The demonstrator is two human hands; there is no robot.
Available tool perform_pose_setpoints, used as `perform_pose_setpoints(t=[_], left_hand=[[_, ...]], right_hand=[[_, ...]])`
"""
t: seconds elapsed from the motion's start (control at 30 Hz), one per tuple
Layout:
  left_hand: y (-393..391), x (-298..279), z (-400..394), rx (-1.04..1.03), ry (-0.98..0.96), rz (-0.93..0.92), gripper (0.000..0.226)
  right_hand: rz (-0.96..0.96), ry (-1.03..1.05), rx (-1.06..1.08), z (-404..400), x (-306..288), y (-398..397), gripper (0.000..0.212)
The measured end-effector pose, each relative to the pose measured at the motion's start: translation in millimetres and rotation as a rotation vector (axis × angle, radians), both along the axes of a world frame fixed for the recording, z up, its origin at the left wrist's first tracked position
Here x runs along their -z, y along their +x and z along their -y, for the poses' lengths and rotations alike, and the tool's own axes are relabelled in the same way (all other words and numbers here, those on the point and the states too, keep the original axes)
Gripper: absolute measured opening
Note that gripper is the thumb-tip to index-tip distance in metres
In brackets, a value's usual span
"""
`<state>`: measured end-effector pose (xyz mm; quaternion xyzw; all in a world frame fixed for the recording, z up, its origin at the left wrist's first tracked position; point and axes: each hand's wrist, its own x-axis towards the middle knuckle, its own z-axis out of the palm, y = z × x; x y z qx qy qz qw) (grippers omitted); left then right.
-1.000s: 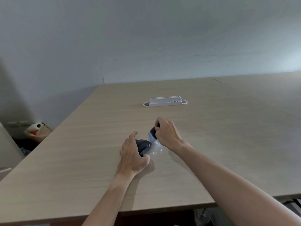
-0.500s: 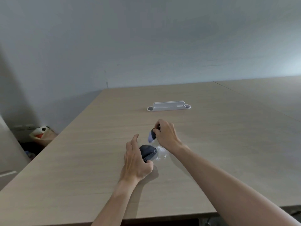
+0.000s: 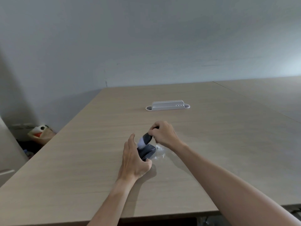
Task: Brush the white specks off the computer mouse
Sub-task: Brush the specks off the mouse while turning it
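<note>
A dark computer mouse [image 3: 148, 153] lies on the wooden table [image 3: 81, 168], held from the left side by my left hand [image 3: 135, 160]. My right hand [image 3: 164, 134] grips a small brush [image 3: 145, 139] with a dark handle and pale bristles. The bristles point down-left and touch the far left part of the mouse. White specks [image 3: 158, 148] lie scattered on the table just right of the mouse.
A white plastic holder [image 3: 167, 106] stands farther back on the table. A second table [image 3: 268, 98] adjoins on the right. On the floor at the left sits a bag with clutter [image 3: 40, 132]. The table's front edge is near me.
The brush has swung from the mouse's right side over to its far left end. My left hand has kept its hold on the mouse. The camera view has shifted slightly.
</note>
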<state>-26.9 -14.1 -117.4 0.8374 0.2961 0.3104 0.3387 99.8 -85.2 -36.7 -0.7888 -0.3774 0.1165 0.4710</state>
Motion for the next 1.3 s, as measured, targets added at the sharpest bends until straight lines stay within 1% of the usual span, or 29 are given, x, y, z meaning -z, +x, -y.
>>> perform_pose_setpoints(t=[0.03,0.1,0.17,0.23,0.3,0.33,0.4,0.43,0.47,0.53,0.6,0.67,0.7,0.77,0.8,0.87,0.9,0.97,1.03,1.13,1.2,1.3], left_hand=[[-0.4,-0.1,0.3,-0.002,0.0,0.006,0.1],[-1.2,-1.4,1.8,-0.01,0.009,0.019,0.099],[-1.3,-1.9,3.1,-0.024,0.028,0.03,0.098],[0.0,-1.4,2.5,-0.034,0.051,0.044,0.098],[1.7,0.5,0.1,-0.041,0.061,0.042,0.099],[2.4,1.6,-1.1,-0.044,0.058,0.039,0.099],[3.8,4.2,-2.9,-0.052,0.054,0.038,0.1],[4.5,5.2,-3.2,-0.058,0.057,0.036,0.099],[5.0,5.8,-3.1,-0.062,0.062,0.032,0.099],[6.2,5.7,-2.6,-0.068,0.063,0.019,0.098],[7.5,6.6,-3.3,-0.074,0.055,0.005,0.098],[8.1,7.7,-4.0,-0.092,0.052,-0.007,0.097],[8.1,7.9,-4.1,-0.105,0.067,-0.02,0.096],[7.6,7.5,-2.3,-0.139,0.133,-0.078,0.086],[6.9,6.4,-0.7,-0.147,0.16,-0.104,0.075],[5.2,5.4,0.6,-0.122,0.164,-0.113,0.052],[4.3,4.6,0.7,-0.103,0.15,-0.103,0.045],[4.0,5.0,-0.7,-0.081,0.128,-0.09,0.039],[5.0,5.9,-2.2,-0.089,0.121,-0.081,0.039],[7.0,8.6,-3.1,-0.107,0.131,-0.059,0.045],[8.3,10.8,-3.8,-0.104,0.123,-0.045,0.048],[8.1,10.9,-4.2,-0.089,0.139,-0.041,0.051]], right_hand=[[-0.008,-0.042,-0.038,-0.7,2.1,-1.3,0.017],[0.065,-0.078,-0.022,-1.9,6.2,0.4,0.014],[0.183,-0.063,0.049,-3.8,9.9,4.7,0.011],[0.238,0.005,0.087,-4.4,9.7,3.9,0.01],[0.166,0.061,0.076,-3.1,3.8,-0.2,0.011],[0.1,0.044,0.033,-2.2,0.5,-2.3,0.013],[0.024,-0.08,-0.076,0.1,-0.8,-3.8,0.015],[0.04,-0.123,-0.078,0.4,1.7,-1.6,0.017],[0.07,-0.126,-0.031,0.3,4.9,1.5,0.018],[0.117,-0.057,0.112,-0.3,11.9,8.1,0.018],[0.132,0.029,0.182,1.0,13.0,8.9,0.016],[0.11,0.054,0.159,3.8,8.4,6.5,0.016],[0.085,0.044,0.105,5.7,5.7,4.4,0.015],[0.037,-0.024,-0.027,9.6,3.6,-1.4,0.016],[0.041,-0.061,-0.054,10.4,5.8,-2.1,0.016],[0.106,-0.063,0.006,9.7,12.6,0.4,0.016],[0.142,-0.034,0.06,8.9,15.0,2.7,0.016],[0.165,0.038,0.13,8.8,15.1,5.7,0.013],[0.119,0.061,0.12,9.6,9.7,5.7,0.013],[0.033,-0.039,-0.019,11.2,4.4,-0.2,0.021],[0.078,-0.088,-0.025,9.7,8.7,-0.9,0.016],[0.191,-0.022,0.101,7.0,12.2,0.2,0.013]])
